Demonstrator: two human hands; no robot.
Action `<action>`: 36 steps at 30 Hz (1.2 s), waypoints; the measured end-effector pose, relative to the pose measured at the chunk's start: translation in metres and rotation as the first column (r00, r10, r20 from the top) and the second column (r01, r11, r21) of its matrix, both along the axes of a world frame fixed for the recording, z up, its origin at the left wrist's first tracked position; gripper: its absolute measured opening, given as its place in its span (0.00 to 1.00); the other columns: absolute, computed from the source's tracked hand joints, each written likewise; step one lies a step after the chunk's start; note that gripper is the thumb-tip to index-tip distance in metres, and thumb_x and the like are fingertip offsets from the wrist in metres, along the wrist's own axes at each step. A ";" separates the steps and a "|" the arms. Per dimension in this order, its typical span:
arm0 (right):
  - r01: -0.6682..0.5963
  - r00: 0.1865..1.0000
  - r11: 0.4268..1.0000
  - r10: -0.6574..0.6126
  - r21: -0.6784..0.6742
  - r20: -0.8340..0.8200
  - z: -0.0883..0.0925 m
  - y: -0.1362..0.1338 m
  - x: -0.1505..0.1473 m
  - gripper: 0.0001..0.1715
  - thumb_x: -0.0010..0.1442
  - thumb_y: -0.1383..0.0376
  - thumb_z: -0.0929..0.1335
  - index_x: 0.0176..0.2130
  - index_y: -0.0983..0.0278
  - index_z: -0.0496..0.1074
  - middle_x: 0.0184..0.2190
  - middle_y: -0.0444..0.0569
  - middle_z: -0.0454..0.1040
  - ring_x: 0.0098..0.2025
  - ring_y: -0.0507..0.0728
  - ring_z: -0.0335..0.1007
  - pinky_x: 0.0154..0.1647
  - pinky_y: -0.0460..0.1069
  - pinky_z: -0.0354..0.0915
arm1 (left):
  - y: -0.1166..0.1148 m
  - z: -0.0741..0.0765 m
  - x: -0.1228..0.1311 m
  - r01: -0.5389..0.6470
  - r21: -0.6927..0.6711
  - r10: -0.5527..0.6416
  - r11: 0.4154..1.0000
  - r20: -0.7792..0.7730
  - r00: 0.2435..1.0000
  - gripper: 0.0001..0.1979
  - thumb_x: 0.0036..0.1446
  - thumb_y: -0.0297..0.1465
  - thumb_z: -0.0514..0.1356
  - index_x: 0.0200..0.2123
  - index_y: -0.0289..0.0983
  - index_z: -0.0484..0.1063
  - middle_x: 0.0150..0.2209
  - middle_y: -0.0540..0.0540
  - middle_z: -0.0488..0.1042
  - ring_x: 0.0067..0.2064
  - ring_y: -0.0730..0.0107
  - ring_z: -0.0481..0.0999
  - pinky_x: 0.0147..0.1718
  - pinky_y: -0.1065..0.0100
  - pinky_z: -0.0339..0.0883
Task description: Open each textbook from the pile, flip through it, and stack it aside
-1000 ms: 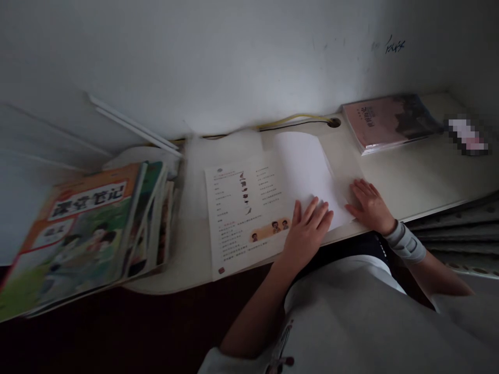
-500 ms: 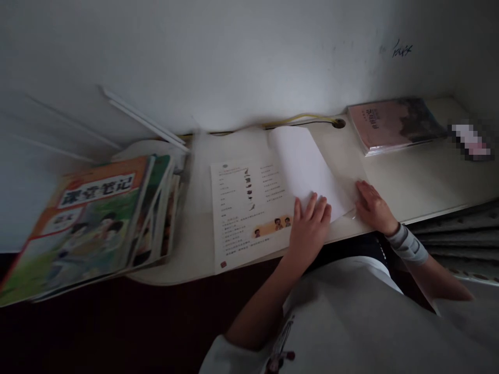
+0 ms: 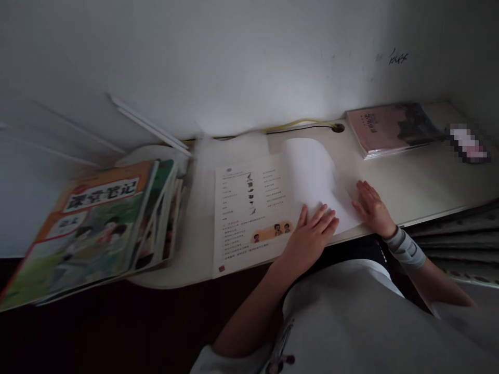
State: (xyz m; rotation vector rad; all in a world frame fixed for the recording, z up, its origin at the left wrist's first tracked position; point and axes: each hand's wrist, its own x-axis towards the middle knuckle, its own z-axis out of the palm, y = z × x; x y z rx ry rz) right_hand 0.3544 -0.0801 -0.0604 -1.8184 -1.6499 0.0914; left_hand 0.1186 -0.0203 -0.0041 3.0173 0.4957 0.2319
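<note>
Printed sheet (image 3: 253,213): lies face up near the front edge of the white desk (image 3: 421,179), ahead of and to the left of your body. A blank white page (image 3: 312,174) adjoins it on the right; whether this is a folded part of the same sheet or a separate leaf cannot be told.

Hands: your left hand (image 3: 310,234) is palm down, fingers extended and slightly spread over the lower part of the white page, with nothing grasped. Your right hand (image 3: 372,208) is unclenched, its fingers extended and its thumb beside the page's lower right corner; no grasp is visible. You cannot confirm how much pressure either hand applies.

Progress: the printed side is exposed and lies largely level. The white page appears to be only partly settled, since its upper portion bows upward while your left hand covers its lower end. Judge the flattening as incomplete.

Surroundings: translucent film (image 3: 234,148) extends beyond the sheet's upper edge. Stacked books (image 3: 101,234) stand at left; a pink-covered book (image 3: 390,130) lies at far right.
</note>
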 end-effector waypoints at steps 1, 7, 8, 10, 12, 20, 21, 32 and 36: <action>0.015 0.999 1.000 -0.015 -0.009 0.029 0.000 0.000 -0.001 0.33 0.65 0.54 0.58 0.61 0.72 0.60 0.59 0.64 0.64 0.65 0.65 0.53 0.62 0.65 0.55 | 0.000 0.003 0.001 0.008 -0.010 -0.008 1.000 -0.011 1.000 0.20 0.65 0.25 0.45 0.56 0.37 0.66 0.60 0.42 0.67 0.66 0.59 0.56 0.64 0.41 0.42; 0.090 0.978 0.992 -0.072 -0.086 0.198 0.001 -0.002 -0.010 0.32 0.65 0.54 0.59 0.60 0.72 0.61 0.60 0.65 0.62 0.66 0.67 0.52 0.62 0.65 0.54 | 0.003 0.008 0.002 0.033 -0.081 -0.035 0.996 -0.022 0.999 0.20 0.65 0.25 0.44 0.56 0.37 0.66 0.59 0.42 0.68 0.66 0.60 0.55 0.64 0.42 0.40; 0.091 0.974 0.991 -0.068 -0.098 0.217 0.001 -0.003 -0.009 0.32 0.65 0.54 0.59 0.60 0.72 0.62 0.60 0.65 0.62 0.66 0.67 0.52 0.62 0.65 0.54 | 0.004 0.006 0.003 0.044 -0.097 -0.046 0.994 -0.015 0.999 0.20 0.65 0.24 0.45 0.56 0.37 0.66 0.59 0.42 0.68 0.67 0.60 0.54 0.64 0.42 0.40; 0.068 0.968 0.989 -0.034 -0.131 0.249 0.002 -0.005 -0.005 0.30 0.65 0.54 0.59 0.58 0.72 0.64 0.60 0.66 0.62 0.65 0.67 0.53 0.62 0.64 0.55 | 0.003 0.000 0.006 0.060 -0.127 -0.061 0.990 -0.004 0.998 0.20 0.65 0.24 0.45 0.56 0.37 0.66 0.59 0.42 0.68 0.67 0.60 0.52 0.64 0.42 0.39; 0.033 0.962 0.985 0.014 -0.168 0.272 0.004 -0.007 0.001 0.29 0.65 0.54 0.59 0.56 0.71 0.66 0.60 0.66 0.63 0.65 0.67 0.54 0.62 0.63 0.55 | 0.002 -0.003 0.011 0.074 -0.151 -0.076 0.986 -0.007 0.997 0.20 0.65 0.23 0.45 0.56 0.38 0.66 0.60 0.42 0.67 0.68 0.59 0.51 0.64 0.41 0.39; -0.032 0.927 0.978 0.107 -0.208 0.359 0.044 0.015 -0.006 0.33 0.66 0.52 0.57 0.61 0.68 0.61 0.65 0.64 0.54 0.67 0.66 0.47 0.63 0.63 0.51 | 0.034 0.012 -0.007 0.035 -0.367 0.019 0.929 0.144 0.989 0.35 0.63 0.49 0.45 0.67 0.39 0.44 0.70 0.37 0.42 0.70 0.54 0.38 0.65 0.47 0.41; -0.048 0.923 0.977 0.124 -0.209 0.364 0.048 0.021 -0.005 0.33 0.66 0.51 0.57 0.62 0.68 0.60 0.66 0.64 0.53 0.68 0.66 0.46 0.64 0.63 0.50 | 0.044 0.011 -0.013 -0.061 -0.407 0.138 0.911 0.162 0.977 0.35 0.64 0.49 0.42 0.68 0.39 0.40 0.70 0.37 0.39 0.70 0.55 0.36 0.65 0.48 0.40; -0.031 0.971 0.969 0.088 -0.244 0.224 -0.007 0.045 0.062 0.46 0.64 0.43 0.52 0.62 0.77 0.57 0.62 0.71 0.57 0.67 0.69 0.47 0.63 0.66 0.50 | 0.088 -0.028 0.022 -0.416 -0.322 0.415 0.851 -0.074 0.907 0.41 0.63 0.51 0.41 0.68 0.29 0.34 0.68 0.26 0.38 0.69 0.47 0.37 0.63 0.43 0.39; -0.031 0.982 0.971 0.073 -0.235 0.171 -0.008 0.043 0.059 0.46 0.63 0.41 0.53 0.64 0.70 0.57 0.64 0.65 0.56 0.68 0.67 0.45 0.64 0.67 0.48 | 0.082 -0.029 0.037 -0.452 -0.206 0.438 0.868 -0.114 0.892 0.41 0.61 0.52 0.43 0.68 0.30 0.39 0.69 0.29 0.41 0.69 0.42 0.39 0.63 0.42 0.40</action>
